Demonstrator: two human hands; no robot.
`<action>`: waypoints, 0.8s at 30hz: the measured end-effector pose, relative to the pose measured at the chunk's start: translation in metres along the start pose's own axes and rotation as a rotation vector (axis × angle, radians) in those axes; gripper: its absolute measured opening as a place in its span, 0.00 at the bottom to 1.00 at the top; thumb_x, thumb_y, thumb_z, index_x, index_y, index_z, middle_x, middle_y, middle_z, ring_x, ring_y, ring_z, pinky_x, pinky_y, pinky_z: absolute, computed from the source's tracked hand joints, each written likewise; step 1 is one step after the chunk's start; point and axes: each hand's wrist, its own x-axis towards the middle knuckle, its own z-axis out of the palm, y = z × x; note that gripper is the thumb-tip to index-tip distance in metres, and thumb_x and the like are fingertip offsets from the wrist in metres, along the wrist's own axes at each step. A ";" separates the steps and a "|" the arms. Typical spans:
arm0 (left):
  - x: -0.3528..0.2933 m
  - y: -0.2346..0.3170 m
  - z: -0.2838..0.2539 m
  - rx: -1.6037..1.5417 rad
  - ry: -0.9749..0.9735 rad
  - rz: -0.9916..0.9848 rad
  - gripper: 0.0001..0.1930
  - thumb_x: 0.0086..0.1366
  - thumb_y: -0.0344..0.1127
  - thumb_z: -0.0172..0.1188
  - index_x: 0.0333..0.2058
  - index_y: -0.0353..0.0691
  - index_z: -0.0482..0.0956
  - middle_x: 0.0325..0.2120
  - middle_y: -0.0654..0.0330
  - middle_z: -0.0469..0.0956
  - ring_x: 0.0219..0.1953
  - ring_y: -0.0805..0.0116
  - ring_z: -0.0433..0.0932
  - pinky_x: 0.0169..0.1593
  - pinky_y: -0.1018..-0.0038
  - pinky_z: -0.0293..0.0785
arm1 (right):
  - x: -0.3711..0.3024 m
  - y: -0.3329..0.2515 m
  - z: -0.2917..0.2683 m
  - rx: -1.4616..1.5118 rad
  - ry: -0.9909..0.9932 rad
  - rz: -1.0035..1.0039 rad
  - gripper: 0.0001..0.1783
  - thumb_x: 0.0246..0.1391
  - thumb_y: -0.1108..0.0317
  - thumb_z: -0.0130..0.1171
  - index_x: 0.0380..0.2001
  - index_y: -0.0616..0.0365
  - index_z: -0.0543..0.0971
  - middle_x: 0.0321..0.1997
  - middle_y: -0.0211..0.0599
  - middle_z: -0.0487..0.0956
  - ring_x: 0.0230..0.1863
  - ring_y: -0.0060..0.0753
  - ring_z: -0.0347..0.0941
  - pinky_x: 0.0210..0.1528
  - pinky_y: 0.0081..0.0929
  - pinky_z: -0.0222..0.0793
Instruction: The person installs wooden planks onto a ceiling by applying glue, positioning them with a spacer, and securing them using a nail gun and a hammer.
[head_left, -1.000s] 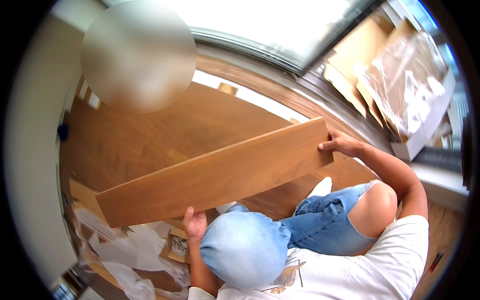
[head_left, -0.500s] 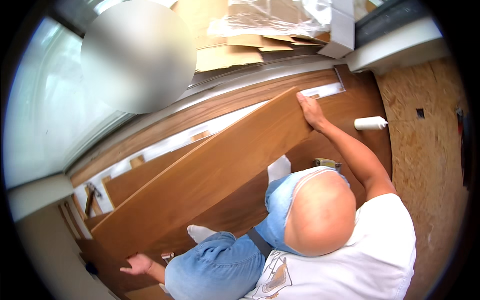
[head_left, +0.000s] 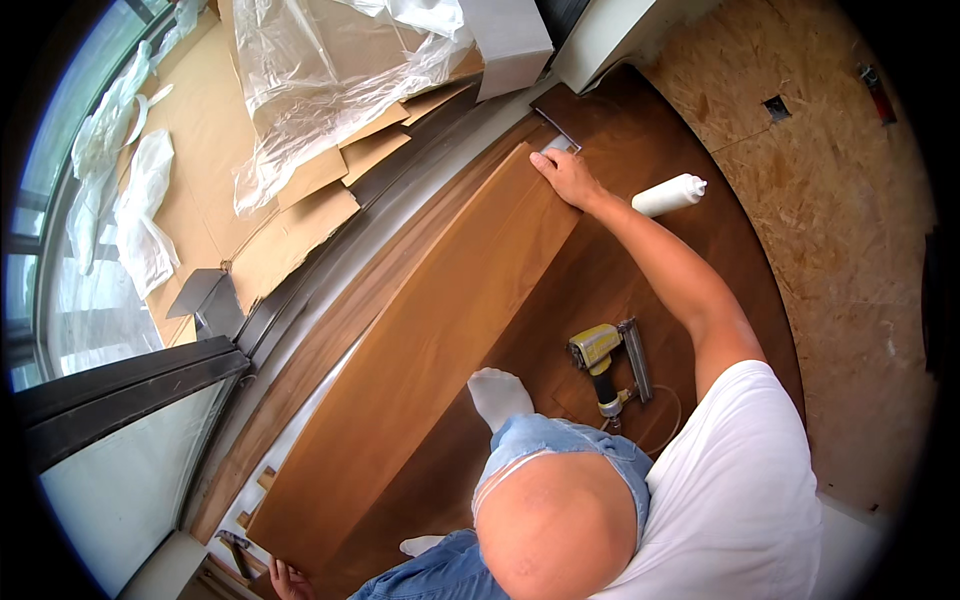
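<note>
A long brown wooden floorboard (head_left: 420, 350) lies slantwise in front of me, covering most of a pale gap beside the wall-side trim. My right hand (head_left: 568, 178) grips its far end, thumb on top and fingers around the edge. At the near left end my left hand (head_left: 288, 580) has its fingertips on the board's edge; the rest of that hand is cut off by the picture's edge. A yellow and black nail gun (head_left: 598, 350) rests on the laid brown floor (head_left: 640, 290), to the right of my knee. Beyond my right forearm lies a white squeeze bottle (head_left: 668, 195).
Cardboard sheets (head_left: 205, 180) and clear plastic wrap (head_left: 330, 80) lie past the sill on the left. A black-framed glass door (head_left: 130, 400) stands at the left. A hammer (head_left: 234, 552) lies by the board's near end. Bare chipboard (head_left: 800, 220) spans the right side.
The board has shifted toward the sill, covering more of the pale gap. My left hand, open off the board before, now touches its near end. The view has turned.
</note>
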 end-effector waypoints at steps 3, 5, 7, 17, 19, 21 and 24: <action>0.048 0.058 0.049 0.113 -0.344 -0.168 0.18 0.74 0.40 0.60 0.56 0.37 0.75 0.54 0.60 0.79 0.53 0.64 0.79 0.58 0.63 0.76 | 0.049 0.027 0.003 -0.273 0.074 -0.060 0.30 0.70 0.43 0.52 0.39 0.64 0.85 0.45 0.60 0.82 0.51 0.61 0.79 0.53 0.50 0.74; 0.072 0.082 0.089 0.171 -0.364 -0.146 0.14 0.74 0.36 0.60 0.53 0.38 0.75 0.49 0.63 0.79 0.48 0.68 0.80 0.52 0.67 0.78 | 0.074 0.040 0.008 -0.332 0.065 -0.005 0.31 0.70 0.44 0.53 0.37 0.65 0.86 0.50 0.65 0.80 0.53 0.63 0.78 0.56 0.52 0.73; 0.093 0.098 0.124 0.240 -0.359 -0.146 0.12 0.74 0.35 0.60 0.53 0.39 0.75 0.46 0.64 0.79 0.45 0.70 0.80 0.49 0.69 0.79 | 0.100 0.052 0.015 -0.372 0.043 0.044 0.31 0.69 0.44 0.54 0.36 0.66 0.86 0.53 0.67 0.78 0.54 0.65 0.77 0.58 0.53 0.73; 0.184 0.065 0.185 0.354 -0.379 -0.178 0.16 0.75 0.40 0.59 0.54 0.36 0.75 0.43 0.59 0.79 0.42 0.67 0.81 0.43 0.67 0.82 | 0.141 0.055 0.055 -0.525 0.088 0.177 0.29 0.66 0.47 0.59 0.43 0.68 0.87 0.58 0.62 0.77 0.60 0.61 0.74 0.64 0.52 0.68; 0.190 0.058 0.188 0.368 -0.410 -0.176 0.15 0.75 0.40 0.59 0.53 0.36 0.75 0.41 0.59 0.79 0.41 0.67 0.81 0.42 0.68 0.82 | 0.134 0.059 0.058 -0.562 0.116 0.171 0.29 0.65 0.47 0.60 0.43 0.68 0.87 0.57 0.60 0.78 0.60 0.58 0.75 0.64 0.51 0.67; 0.196 0.057 0.193 0.388 -0.423 -0.168 0.16 0.75 0.42 0.60 0.51 0.36 0.75 0.40 0.58 0.79 0.40 0.67 0.81 0.41 0.68 0.83 | 0.128 0.062 0.060 -0.612 0.159 0.150 0.26 0.65 0.48 0.60 0.43 0.65 0.87 0.54 0.58 0.78 0.57 0.59 0.75 0.62 0.53 0.68; 0.193 0.064 0.209 0.430 -0.372 -0.153 0.17 0.75 0.45 0.60 0.49 0.36 0.74 0.39 0.58 0.79 0.39 0.66 0.80 0.39 0.68 0.83 | 0.115 0.063 0.064 -0.635 0.227 0.122 0.24 0.63 0.51 0.61 0.44 0.64 0.85 0.52 0.55 0.78 0.57 0.58 0.75 0.61 0.53 0.69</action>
